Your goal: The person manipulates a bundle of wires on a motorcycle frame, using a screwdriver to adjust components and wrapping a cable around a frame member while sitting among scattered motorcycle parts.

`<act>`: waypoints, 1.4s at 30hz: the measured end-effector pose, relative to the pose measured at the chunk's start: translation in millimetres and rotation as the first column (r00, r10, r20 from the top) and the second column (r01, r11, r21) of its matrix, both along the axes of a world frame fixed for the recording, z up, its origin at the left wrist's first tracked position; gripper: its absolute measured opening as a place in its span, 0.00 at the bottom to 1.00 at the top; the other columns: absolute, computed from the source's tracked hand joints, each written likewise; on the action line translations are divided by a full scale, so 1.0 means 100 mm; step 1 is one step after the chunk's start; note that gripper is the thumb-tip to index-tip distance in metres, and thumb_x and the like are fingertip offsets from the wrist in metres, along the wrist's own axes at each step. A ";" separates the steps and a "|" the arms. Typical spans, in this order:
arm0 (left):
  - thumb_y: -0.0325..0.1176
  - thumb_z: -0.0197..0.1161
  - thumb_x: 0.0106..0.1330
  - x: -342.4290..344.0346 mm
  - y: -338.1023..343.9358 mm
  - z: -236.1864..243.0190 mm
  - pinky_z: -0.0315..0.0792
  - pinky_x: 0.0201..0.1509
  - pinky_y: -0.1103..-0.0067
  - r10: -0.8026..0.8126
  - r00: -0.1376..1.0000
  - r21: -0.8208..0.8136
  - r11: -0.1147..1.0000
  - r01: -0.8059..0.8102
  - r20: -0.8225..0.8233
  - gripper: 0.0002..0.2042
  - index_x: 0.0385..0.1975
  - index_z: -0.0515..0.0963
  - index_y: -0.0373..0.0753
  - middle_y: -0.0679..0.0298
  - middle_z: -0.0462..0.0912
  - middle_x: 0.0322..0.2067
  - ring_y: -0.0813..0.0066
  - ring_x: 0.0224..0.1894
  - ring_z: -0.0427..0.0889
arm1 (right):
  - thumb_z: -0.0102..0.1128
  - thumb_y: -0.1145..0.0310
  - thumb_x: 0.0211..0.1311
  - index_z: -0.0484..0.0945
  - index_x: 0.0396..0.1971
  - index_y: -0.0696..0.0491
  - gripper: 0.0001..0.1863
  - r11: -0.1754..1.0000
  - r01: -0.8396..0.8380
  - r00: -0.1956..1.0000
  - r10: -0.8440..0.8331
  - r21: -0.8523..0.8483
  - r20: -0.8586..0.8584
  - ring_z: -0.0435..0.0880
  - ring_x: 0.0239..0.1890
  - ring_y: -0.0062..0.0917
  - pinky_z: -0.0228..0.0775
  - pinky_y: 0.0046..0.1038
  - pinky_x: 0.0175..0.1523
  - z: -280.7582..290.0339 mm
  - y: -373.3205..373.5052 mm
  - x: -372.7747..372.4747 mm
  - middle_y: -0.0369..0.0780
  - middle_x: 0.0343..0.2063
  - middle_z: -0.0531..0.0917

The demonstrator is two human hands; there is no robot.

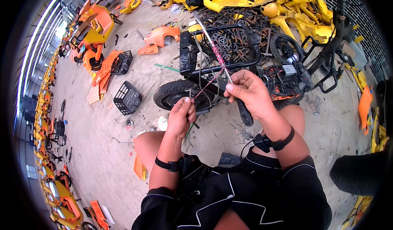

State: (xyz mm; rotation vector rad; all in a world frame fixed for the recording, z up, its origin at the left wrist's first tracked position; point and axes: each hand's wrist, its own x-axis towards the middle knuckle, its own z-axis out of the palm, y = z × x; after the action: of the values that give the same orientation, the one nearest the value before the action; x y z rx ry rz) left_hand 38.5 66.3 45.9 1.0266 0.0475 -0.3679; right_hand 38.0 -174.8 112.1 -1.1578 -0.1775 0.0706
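My right hand (247, 91) is closed around a long screwdriver-like tool with a thin metal shaft (207, 32) and a black handle (245, 114). The shaft slants up and away to the left. Pink cord (217, 52) is wound in several turns around its middle. From there a thin strand runs down to my left hand (182, 114), whose fingertips pinch it. Just beyond both hands stands a stripped scooter with a black frame (221, 69), a black-tyred wheel (168, 95) and loose cables; part of it is hidden by my hands.
Behind the scooter lies a heap of dark metal parts (233, 33), with yellow body panels (303, 23) piled beyond. Black crates (127, 98) and orange panels (161, 37) lie on the floor at left. A black ribbed object (356, 172) stands at right.
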 end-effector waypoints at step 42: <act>0.37 0.52 0.71 0.07 0.20 0.14 0.53 0.20 0.85 0.252 0.968 -0.214 0.944 -0.250 -0.020 0.08 0.34 0.70 0.40 0.72 0.63 0.21 0.84 0.19 0.57 | 0.61 0.71 0.62 0.75 0.36 0.57 0.07 0.911 -0.187 0.982 0.174 -0.369 -0.069 0.75 0.26 0.13 0.66 0.18 0.30 -0.09 0.28 -0.09 0.33 0.25 0.78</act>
State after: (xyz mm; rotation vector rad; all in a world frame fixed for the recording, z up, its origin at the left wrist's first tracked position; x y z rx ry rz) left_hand 45.4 86.4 60.1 0.7957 0.1281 -0.1325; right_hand 29.1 -146.7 102.7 -1.5186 -0.2479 0.2993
